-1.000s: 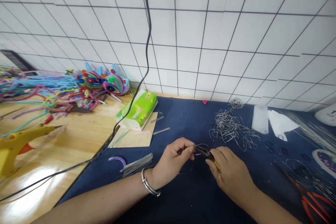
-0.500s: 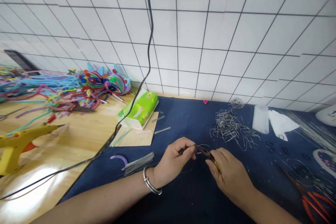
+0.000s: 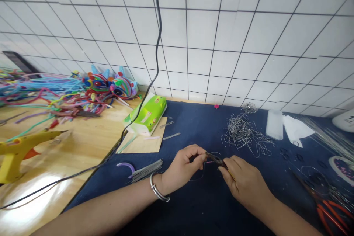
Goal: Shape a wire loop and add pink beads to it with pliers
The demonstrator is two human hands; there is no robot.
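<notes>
My right hand (image 3: 243,180) is closed round the yellow handles of a pair of pliers (image 3: 219,161), whose dark jaws point left. At the tips of those jaws, my left hand (image 3: 186,167) pinches a thin wire (image 3: 202,175) between thumb and forefinger. The wire loops loosely around the jaws and hangs below the left fingers. A small pink piece (image 3: 209,162) shows beside the jaws. Exactly where the jaws meet the wire is hidden by my fingertips. A bundle of straight wires (image 3: 148,170) and a purple curved strip (image 3: 126,168) lie left of my left hand.
A tangled wire heap (image 3: 240,131) lies beyond my right hand. Orange-handled scissors (image 3: 329,212) are at lower right. A green tissue pack (image 3: 152,112) sits on brown paper (image 3: 149,147). At left are a yellow glue gun (image 3: 24,147) and a black cable (image 3: 110,155) crossing the table.
My right hand and the pliers have shifted very slightly to the right. The left hand keeps its pinch in nearly the same place.
</notes>
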